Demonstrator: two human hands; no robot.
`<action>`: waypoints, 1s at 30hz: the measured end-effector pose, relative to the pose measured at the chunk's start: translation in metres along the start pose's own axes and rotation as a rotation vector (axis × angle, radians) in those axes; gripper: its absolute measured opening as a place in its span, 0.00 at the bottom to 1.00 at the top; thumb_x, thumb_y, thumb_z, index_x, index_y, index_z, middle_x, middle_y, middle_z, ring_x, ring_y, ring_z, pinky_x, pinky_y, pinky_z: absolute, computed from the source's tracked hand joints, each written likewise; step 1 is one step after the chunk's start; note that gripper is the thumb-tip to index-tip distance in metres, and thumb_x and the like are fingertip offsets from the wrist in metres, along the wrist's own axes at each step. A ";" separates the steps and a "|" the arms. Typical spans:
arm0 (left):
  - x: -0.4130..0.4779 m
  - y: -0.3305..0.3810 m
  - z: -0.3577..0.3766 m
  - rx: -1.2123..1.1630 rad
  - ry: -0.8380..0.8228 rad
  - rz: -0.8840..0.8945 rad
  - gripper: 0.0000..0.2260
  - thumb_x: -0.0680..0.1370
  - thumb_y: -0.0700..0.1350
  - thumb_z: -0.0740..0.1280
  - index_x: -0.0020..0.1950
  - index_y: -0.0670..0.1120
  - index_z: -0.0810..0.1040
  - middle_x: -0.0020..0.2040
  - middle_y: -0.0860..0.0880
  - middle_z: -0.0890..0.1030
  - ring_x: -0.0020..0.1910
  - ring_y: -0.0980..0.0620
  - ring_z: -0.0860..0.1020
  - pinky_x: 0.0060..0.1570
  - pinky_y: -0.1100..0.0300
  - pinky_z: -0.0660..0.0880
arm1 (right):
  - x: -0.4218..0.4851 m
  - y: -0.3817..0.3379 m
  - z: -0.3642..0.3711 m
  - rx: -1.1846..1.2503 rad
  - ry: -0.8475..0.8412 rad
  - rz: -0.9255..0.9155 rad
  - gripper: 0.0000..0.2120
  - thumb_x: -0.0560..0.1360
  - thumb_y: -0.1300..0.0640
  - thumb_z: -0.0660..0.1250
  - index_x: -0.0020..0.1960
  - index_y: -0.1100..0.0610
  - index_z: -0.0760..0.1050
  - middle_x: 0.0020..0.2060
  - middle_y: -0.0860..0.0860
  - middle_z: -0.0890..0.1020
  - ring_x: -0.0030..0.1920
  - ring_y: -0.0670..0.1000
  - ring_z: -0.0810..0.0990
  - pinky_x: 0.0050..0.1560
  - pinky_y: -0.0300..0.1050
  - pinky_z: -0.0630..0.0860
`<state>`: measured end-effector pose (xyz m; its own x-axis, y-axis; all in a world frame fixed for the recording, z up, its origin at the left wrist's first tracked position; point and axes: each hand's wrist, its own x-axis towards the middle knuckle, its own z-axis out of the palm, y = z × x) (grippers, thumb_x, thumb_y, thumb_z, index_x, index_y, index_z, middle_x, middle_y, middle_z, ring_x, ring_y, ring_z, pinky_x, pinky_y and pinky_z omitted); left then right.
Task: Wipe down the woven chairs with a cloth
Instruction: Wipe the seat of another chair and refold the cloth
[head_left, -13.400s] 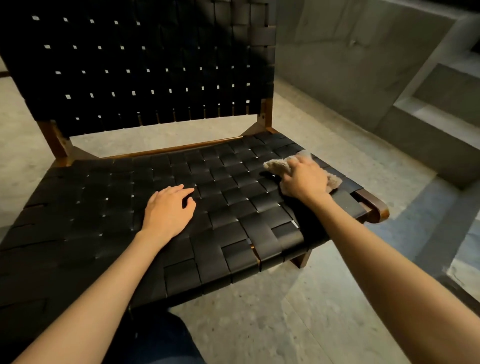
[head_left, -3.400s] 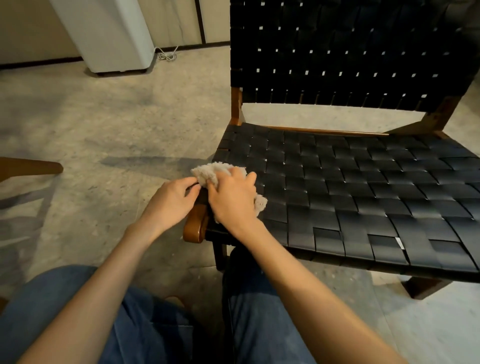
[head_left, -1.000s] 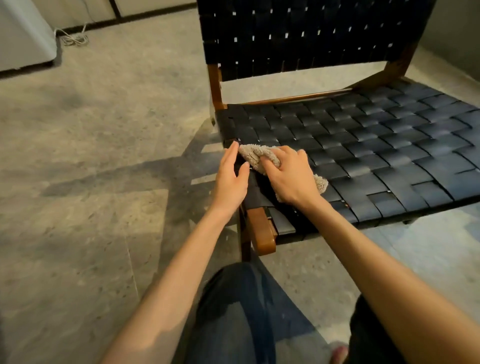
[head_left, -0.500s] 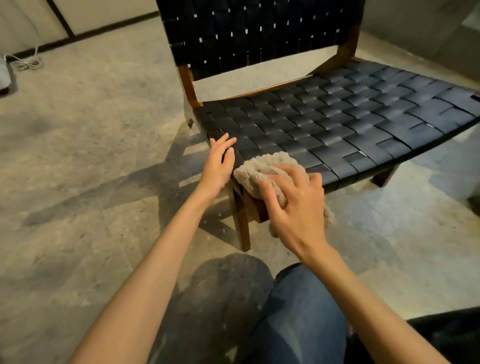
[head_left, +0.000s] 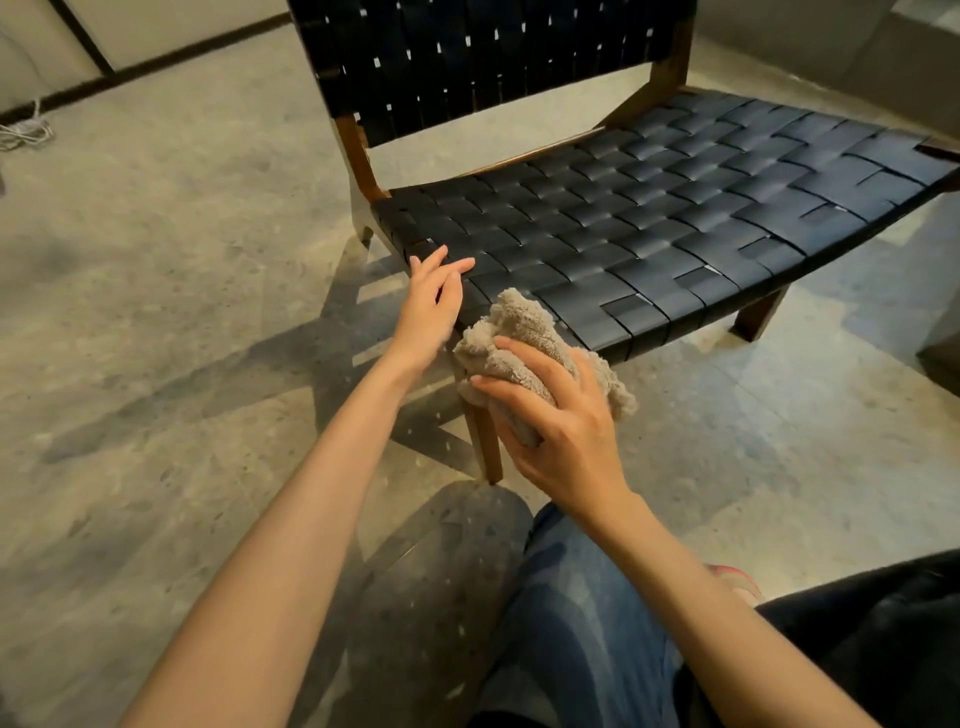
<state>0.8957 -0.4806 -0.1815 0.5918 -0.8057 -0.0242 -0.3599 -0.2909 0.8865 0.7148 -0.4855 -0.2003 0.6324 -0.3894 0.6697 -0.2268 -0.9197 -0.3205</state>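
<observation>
Plainly the cloth (head_left: 524, 332), a beige terry rag, is bunched into a wad and held by the right hand (head_left: 561, 431), whose fingers and thumb curl round it. It sits at the front left corner of the chair (head_left: 675, 208), covering that corner and the top of the wooden leg (head_left: 485, 441). Whether it presses on the wood or hangs just clear of it cannot be told.

The left hand (head_left: 434, 306) lies flat with straight fingers and holds nothing. Its fingertips rest on the black straps at the left edge of the seat (head_left: 597, 249), just beside the cloth, as if bracing the frame.

As for progress, the woven seat looks dark and evenly sheened, with no visible dust or wet streak, so nothing shows which straps have been wiped. The cloth is at the rim, not on the weave, and this suggests the work is now on the frame and corners. The back (head_left: 467, 62) stands well apart from both hands, and I would count it, the legs and the far side of the seat as likely left. The task speaks of several chairs, yet only one is in view.

Around it lies a mottled concrete floor (head_left: 156, 260), with a pale cord (head_left: 23, 132) at the far left and a denim-clad knee (head_left: 582, 623) below the hands.
</observation>
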 end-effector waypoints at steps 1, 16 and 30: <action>-0.001 0.000 0.001 -0.012 0.003 -0.003 0.16 0.84 0.45 0.52 0.68 0.48 0.72 0.77 0.51 0.58 0.77 0.52 0.44 0.72 0.55 0.47 | -0.004 -0.009 0.008 -0.004 0.082 0.075 0.11 0.73 0.60 0.73 0.55 0.53 0.82 0.62 0.55 0.77 0.61 0.58 0.74 0.61 0.58 0.68; -0.006 0.018 -0.001 0.120 0.007 -0.018 0.16 0.84 0.44 0.51 0.69 0.47 0.71 0.76 0.49 0.60 0.77 0.50 0.47 0.72 0.53 0.48 | 0.003 0.010 -0.030 -0.243 -0.146 -0.265 0.14 0.74 0.55 0.72 0.59 0.51 0.81 0.52 0.58 0.82 0.39 0.55 0.77 0.40 0.47 0.68; 0.024 0.083 0.074 0.498 -0.314 0.064 0.19 0.82 0.42 0.56 0.74 0.47 0.64 0.76 0.46 0.59 0.75 0.48 0.58 0.72 0.53 0.54 | 0.022 0.090 -0.044 -0.234 0.046 0.498 0.19 0.81 0.50 0.51 0.64 0.55 0.75 0.62 0.56 0.75 0.64 0.52 0.60 0.65 0.54 0.60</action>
<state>0.8266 -0.5620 -0.1428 0.3433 -0.9217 -0.1807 -0.7280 -0.3827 0.5689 0.6752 -0.5790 -0.1851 0.3751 -0.7772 0.5052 -0.6519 -0.6086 -0.4523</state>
